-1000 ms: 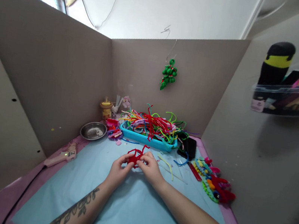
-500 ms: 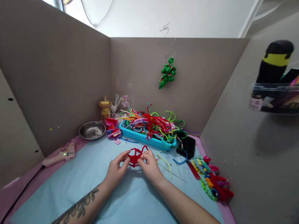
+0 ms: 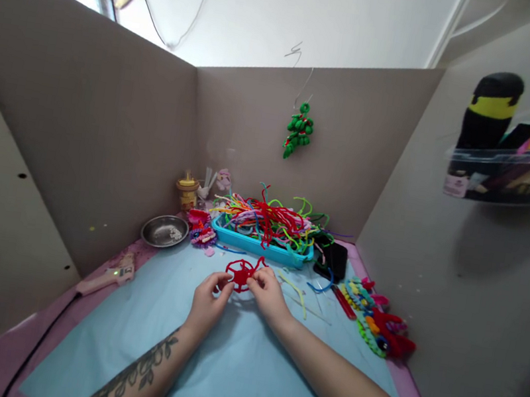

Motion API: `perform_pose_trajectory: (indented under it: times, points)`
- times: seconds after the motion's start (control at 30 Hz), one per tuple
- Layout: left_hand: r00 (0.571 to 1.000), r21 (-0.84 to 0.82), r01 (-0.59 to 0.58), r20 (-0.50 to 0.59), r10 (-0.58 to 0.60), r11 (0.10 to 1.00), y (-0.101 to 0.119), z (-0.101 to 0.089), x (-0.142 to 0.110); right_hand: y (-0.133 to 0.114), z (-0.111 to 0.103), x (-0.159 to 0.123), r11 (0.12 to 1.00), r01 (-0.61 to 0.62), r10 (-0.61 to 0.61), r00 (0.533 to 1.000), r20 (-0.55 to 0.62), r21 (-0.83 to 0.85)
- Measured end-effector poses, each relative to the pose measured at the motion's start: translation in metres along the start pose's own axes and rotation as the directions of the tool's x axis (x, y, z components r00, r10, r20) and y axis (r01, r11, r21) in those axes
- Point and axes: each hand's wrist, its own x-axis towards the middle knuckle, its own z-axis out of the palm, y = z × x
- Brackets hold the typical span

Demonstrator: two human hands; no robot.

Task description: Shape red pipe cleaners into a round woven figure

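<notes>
A red pipe-cleaner wheel (image 3: 241, 276), with a round outer ring, spokes and a filled middle, is held up over the blue cloth. My left hand (image 3: 211, 294) has its thumb and fingers closed on the wheel's lower left edge. On the right side, my right hand (image 3: 269, 293) pinches the wheel, its fingertips partly hiding the rim there. A loose red end sticks up from the ring at the upper right, just above my right fingers.
A blue tray (image 3: 257, 246) heaped with coloured pipe cleaners stands behind my hands. Left are a metal bowl (image 3: 159, 233) and a corded pink glue gun (image 3: 106, 277). Right lie a black phone (image 3: 336, 263) and colourful pipe-cleaner pieces (image 3: 388, 329). Grey partitions (image 3: 240, 127) enclose the table.
The red wheel has tipped so that more of its ring and spokes shows. My left fingers have shifted slightly lower on its edge; my right hand stays nearly in place.
</notes>
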Motion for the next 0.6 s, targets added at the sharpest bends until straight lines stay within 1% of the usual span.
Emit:
perform_pose_trajectory:
  times: [0.17,0.27,0.33,0.47,0.6]
  points:
    - [1.000,0.015,-0.009,-0.005,0.009,1.000,-0.001,0.000,0.002,-0.004,0.002,-0.003,0.999,0.027,-0.028,0.999,-0.018,-0.016]
    - [1.000,0.008,-0.010,-0.012,0.010,1.000,-0.001,0.001,0.003,-0.006,0.003,-0.005,0.998,0.051,-0.050,0.999,0.015,-0.024]
    - [1.000,-0.017,0.014,-0.018,-0.014,1.000,-0.002,0.001,0.004,-0.007,0.004,-0.007,0.998,0.058,-0.057,0.998,0.038,-0.029]
    - [0.997,-0.034,0.075,0.007,-0.074,0.997,-0.001,0.000,0.005,-0.011,0.002,-0.007,0.998,0.066,-0.065,0.997,0.031,-0.024]
    - [0.997,-0.035,0.071,0.042,-0.070,0.997,0.001,-0.001,0.005,-0.015,-0.003,-0.004,0.999,0.051,-0.051,0.998,0.020,0.009]
